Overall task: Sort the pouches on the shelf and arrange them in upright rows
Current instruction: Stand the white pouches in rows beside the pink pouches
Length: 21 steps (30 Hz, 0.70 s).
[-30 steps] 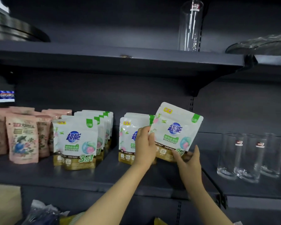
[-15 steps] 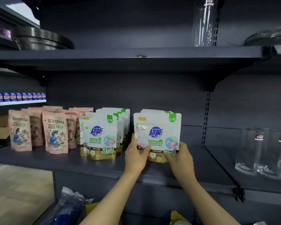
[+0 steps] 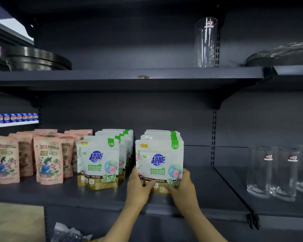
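Observation:
A white and green detergent pouch [image 3: 159, 161] stands upright at the front of the right-hand row on the dark shelf [image 3: 98, 198]. My left hand [image 3: 138, 186] grips its lower left edge, thumb across the front. My right hand [image 3: 181, 186] grips its lower right corner. More pouches of the same kind stand behind it. A second upright row of white pouches [image 3: 99, 159] stands to the left. Further left stand rows of pink pouches [image 3: 47, 159].
Clear drinking glasses [image 3: 271, 172] stand on the neighbouring shelf at the right. On the upper shelf are a tall glass cylinder [image 3: 205, 42], stacked black plates [image 3: 37, 60] and a glass dish [image 3: 280, 55]. A plastic bag [image 3: 68, 233] lies below.
Both hands brought the tilted white pouch down from the air and stood it upright at the front of the right row. The view also shifted, showing more of the shelf's left side.

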Tool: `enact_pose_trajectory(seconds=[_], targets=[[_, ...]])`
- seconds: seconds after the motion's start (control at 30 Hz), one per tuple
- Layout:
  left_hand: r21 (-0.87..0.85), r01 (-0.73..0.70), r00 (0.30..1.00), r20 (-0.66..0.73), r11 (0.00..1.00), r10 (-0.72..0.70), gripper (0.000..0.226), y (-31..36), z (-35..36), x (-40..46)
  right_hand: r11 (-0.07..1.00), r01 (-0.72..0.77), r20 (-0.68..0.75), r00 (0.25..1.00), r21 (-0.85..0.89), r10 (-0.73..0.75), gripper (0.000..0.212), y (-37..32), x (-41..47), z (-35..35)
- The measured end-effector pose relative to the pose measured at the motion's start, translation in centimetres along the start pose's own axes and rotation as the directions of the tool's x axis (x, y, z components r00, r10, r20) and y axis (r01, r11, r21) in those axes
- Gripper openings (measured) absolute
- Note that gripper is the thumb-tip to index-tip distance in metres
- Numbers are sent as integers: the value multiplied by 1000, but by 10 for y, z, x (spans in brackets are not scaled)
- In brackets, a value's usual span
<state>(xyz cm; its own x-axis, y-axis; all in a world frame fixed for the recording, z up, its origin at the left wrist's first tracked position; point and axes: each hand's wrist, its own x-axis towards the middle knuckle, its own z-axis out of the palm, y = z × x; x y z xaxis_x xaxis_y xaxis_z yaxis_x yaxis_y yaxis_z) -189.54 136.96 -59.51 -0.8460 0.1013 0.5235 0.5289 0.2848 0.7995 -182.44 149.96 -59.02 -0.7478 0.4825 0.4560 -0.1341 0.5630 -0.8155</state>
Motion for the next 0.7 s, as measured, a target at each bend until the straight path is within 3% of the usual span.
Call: enact_pose_trajectory(seconds=[0.7], targets=[[-7,-9,999,33,1000,9,61,-3,-1,1,1000,6,7,1000,8,-6,65,7,-2,-1]])
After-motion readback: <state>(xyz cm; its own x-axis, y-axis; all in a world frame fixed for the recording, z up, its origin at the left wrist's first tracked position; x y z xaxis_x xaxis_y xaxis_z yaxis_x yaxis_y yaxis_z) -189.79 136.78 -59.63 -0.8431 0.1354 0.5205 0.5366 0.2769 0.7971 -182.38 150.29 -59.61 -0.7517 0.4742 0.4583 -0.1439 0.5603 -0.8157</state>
